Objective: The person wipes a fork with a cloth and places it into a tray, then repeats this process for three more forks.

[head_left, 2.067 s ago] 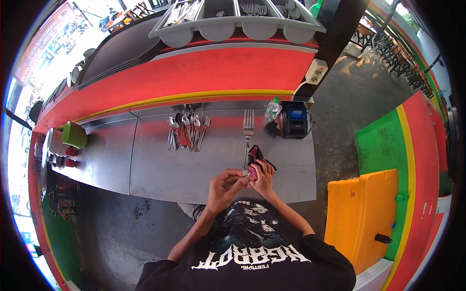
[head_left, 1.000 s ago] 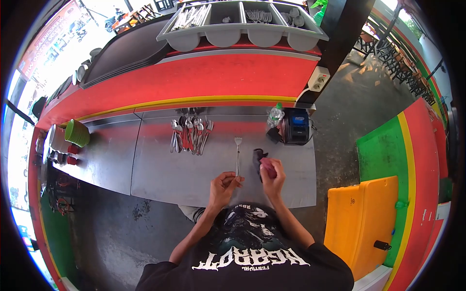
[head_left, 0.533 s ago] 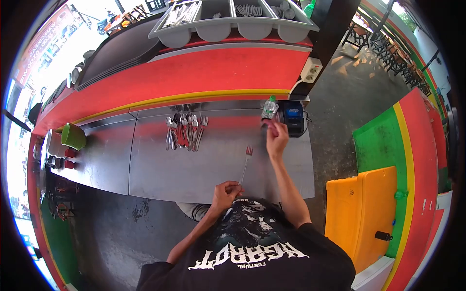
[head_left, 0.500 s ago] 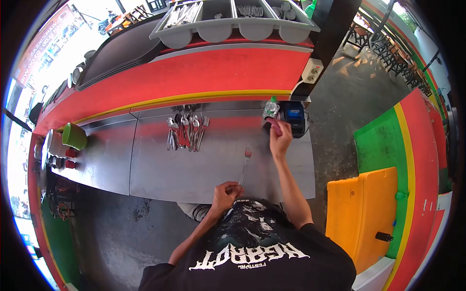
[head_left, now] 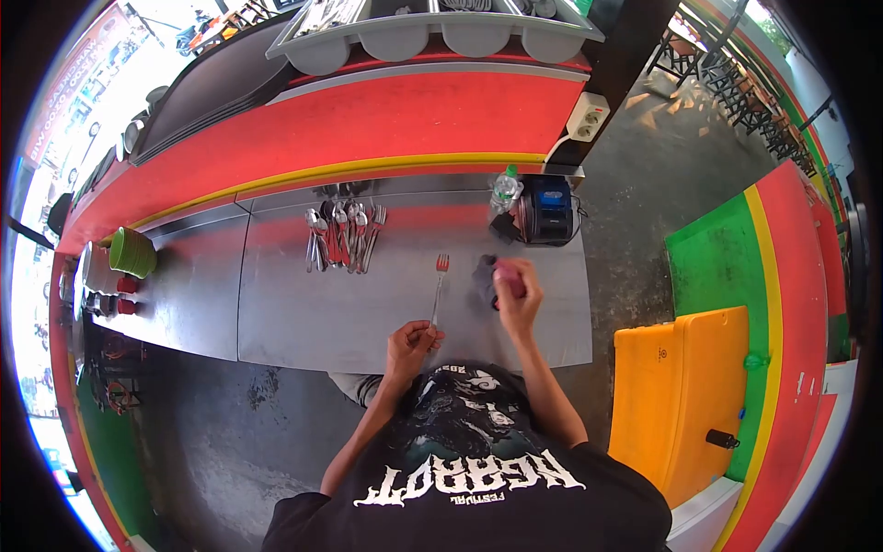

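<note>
My left hand (head_left: 413,348) pinches the handle end of a metal fork (head_left: 438,293), low over the front of the steel counter (head_left: 322,317). The fork's tines point away from me, tilted slightly right. In my right hand (head_left: 521,296) is a bunched cloth (head_left: 509,278), pinkish where my fingers close round it. A dark grey part hangs out on its left side, somewhat blurred. Cloth and fork are apart. Farther back on the counter lies a pile of spoons and forks (head_left: 344,237), handles toward me.
A clear bottle with a green cap (head_left: 504,190) stands by a black device (head_left: 549,212) at the back right. Green bowls (head_left: 132,253) stack at the left end. A grey cutlery tray (head_left: 437,39) sits on the red ledge above. An orange cooler-like box (head_left: 681,396) stands right.
My right hand has come down and nearer to me with the cloth, which now shows a dark grey part. My left hand still holds the fork. The view has shifted slightly.
</note>
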A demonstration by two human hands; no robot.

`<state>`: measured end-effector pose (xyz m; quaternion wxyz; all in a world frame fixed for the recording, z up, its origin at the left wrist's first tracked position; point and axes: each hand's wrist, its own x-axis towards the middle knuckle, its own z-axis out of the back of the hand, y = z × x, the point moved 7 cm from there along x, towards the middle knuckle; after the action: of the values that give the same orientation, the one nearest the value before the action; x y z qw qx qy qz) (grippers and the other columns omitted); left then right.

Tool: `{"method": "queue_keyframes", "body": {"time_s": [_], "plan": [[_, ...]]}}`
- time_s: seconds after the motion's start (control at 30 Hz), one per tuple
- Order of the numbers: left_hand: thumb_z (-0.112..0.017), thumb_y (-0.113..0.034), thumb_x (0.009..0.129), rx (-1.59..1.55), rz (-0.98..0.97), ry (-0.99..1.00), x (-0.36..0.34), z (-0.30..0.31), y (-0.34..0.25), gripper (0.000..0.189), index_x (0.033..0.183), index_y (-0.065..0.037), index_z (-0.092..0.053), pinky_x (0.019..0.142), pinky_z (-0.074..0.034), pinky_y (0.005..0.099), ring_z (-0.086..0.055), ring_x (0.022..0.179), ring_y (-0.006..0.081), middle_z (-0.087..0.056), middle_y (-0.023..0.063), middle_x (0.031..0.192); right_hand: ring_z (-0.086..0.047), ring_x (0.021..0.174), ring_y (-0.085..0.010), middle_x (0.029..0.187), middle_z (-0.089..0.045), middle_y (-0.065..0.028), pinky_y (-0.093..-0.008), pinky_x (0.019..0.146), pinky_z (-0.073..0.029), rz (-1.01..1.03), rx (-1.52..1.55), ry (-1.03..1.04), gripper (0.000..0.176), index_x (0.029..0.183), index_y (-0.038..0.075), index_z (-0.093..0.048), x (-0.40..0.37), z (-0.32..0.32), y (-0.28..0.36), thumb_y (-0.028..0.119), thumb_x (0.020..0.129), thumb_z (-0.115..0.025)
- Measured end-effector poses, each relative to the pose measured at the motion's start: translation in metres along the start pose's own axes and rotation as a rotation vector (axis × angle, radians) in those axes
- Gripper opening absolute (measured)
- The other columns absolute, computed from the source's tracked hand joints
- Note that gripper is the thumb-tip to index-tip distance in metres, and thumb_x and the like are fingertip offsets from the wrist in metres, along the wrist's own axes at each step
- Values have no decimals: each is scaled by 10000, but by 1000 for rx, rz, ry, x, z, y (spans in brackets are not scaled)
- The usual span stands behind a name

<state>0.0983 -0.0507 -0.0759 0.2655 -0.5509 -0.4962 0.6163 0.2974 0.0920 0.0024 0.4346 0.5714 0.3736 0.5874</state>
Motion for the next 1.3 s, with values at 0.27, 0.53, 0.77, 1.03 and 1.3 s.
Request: {"method": "queue_keyframes", "body": {"time_s": [0.27,0.53,0.77,1.03,1.3], "plan": [[-624,-108,965,149,-175,105,1,-12,9,237,1118,72,-612,729,-538,278,-661,784,143,-720,123,933,-608,1059,-293,1098,-654,-79,-398,915,-463,265,-109,653,272,1078,69,-677,-69,-76,0,98,807,-697],[-608,-107,977,73,-45,105,-12,-15,16,225,1120,66,-620,719,-526,256,-632,752,106,-726,117,925,-616,1016,-309,1048,-678,-95,-411,912,-462,310,-298,433,285,1071,55,-683,-36,-50,-39,85,790,-715],[-614,-125,981,-27,-48,-2,-9,-3,13,247,1147,58,-608,732,-515,260,-621,758,110,-720,117,939,-607,1036,-315,1077,-640,-165,-406,922,-464,-134,-464,-45,304,1167,2,-619,-20,33,-160,221,956,-608],[-619,-174,989,-58,-47,-76,-2,8,5,272,1157,38,-595,738,-508,273,-616,780,118,-711,106,952,-522,1192,-365,1255,-570,-179,-449,1043,-385,14,-638,-242,401,1241,18,-571,-30,66,-134,123,862,-653],[-618,-179,991,-58,-43,-73,2,5,5,267,1151,32,-584,748,-505,277,-618,789,120,-710,110,960,-450,1315,-341,1361,-525,-143,-464,1096,-323,166,-596,178,556,1312,98,-549,-51,5,-102,196,799,-741]]}}
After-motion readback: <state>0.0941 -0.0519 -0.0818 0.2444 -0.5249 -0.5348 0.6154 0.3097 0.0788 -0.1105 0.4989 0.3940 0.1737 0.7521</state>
